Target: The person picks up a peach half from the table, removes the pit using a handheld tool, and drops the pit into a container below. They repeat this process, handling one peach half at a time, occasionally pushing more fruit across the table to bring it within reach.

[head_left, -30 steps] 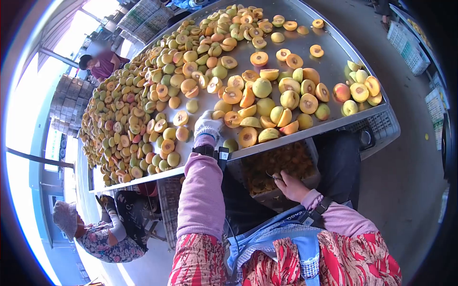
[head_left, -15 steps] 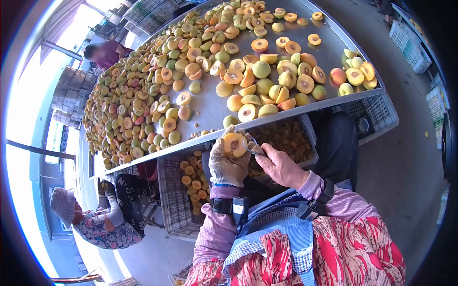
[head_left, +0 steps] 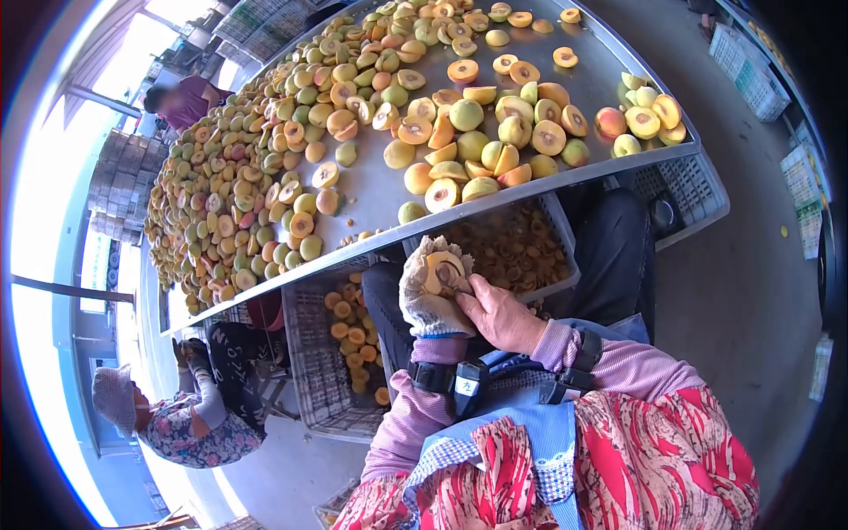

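Observation:
A halved yellow fruit [head_left: 439,270] with a brown centre lies in my left hand [head_left: 430,296], which wears a pale work glove and has its fingers curled around the fruit. My bare right hand [head_left: 505,315] is closed on the handle of a pitting tool, mostly hidden by the fingers, with its working end at the fruit's centre. Both hands are over my lap, just below the metal table's edge [head_left: 371,244]. Halved and whole fruits [head_left: 466,115] are spread across the table beyond them.
Under the table, one crate [head_left: 305,353] holds fruit halves, and another [head_left: 565,238] holds brownish pieces. A grey crate [head_left: 707,208] stands at the right. One person [head_left: 199,411] sits at the lower left, another [head_left: 190,102] is beyond the table. More crates [head_left: 746,75] line the right side.
The tool's loop has moved from the fruit's right edge into its centre, and my right hand is nearer the fruit. The view has shifted slightly.

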